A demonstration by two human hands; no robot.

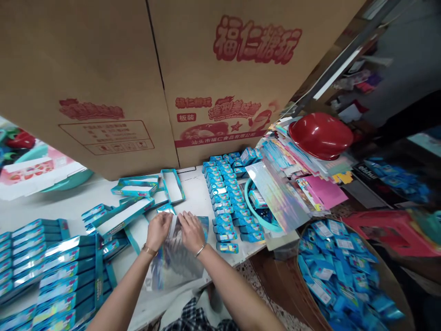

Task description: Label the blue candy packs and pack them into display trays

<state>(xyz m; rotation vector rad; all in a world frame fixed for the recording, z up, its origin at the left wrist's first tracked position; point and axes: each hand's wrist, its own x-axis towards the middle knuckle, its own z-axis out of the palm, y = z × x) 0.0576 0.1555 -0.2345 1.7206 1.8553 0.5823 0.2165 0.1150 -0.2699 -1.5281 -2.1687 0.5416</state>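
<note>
A clear, shiny plastic bag (pixel 177 269) lies at the table's front edge, between my forearms. My left hand (pixel 158 232) is closed on the upper left edge of the bag, fingers curled. On its upper right side, my right hand (pixel 192 233) grips the bag with the fingers close together and the thumb hidden. Just beyond my hands sits a small blue box (pixel 166 209), partly covered by them. Open blue trays with white insides, such as one tray (pixel 126 217), lie to the left of my left hand. Rows of small blue boxes (pixel 222 202) stand to the right.
A large cardboard carton (pixel 193 69) walls off the back. Stacked blue display boxes (pixel 65 276) fill the left front. At right are a turquoise basket (pixel 253 211), printed sheets (pixel 282 197), a red bowl (pixel 320 135) and a big container of blue packs (pixel 337 271).
</note>
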